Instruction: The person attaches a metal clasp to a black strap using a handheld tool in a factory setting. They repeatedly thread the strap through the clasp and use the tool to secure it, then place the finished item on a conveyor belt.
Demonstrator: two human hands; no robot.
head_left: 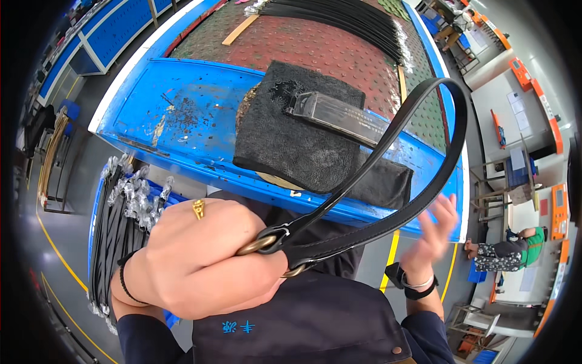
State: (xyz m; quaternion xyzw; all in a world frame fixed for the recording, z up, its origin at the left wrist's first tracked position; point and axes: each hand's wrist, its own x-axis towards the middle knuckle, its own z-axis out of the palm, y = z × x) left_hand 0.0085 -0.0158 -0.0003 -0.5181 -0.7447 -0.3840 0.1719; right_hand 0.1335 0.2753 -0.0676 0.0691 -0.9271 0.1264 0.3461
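Note:
My left hand [206,258] is closed around the ends of a black bag handle [458,133], a stitched leather-like strap. Beside those fingers a brass-coloured ring [257,244] shows at one strap end, and part of a second ring shows below it. From the grip the handle rises to the right in a long loop. Near the loop's lower side, my right hand [429,239] has its fingers apart; whether a fingertip touches the strap I cannot tell. Behind the loop, a dark cloth [291,139] lies on the blue work surface [188,103], carrying a clear, flat, long container [342,116].
Several black straps [339,27] lie across the red and green studded mat [291,54] at the back. Left of me, a blue crate [95,236] holds many straps with plastic-wrapped ends. Another person [515,250] in green is far to the right, near white worktables.

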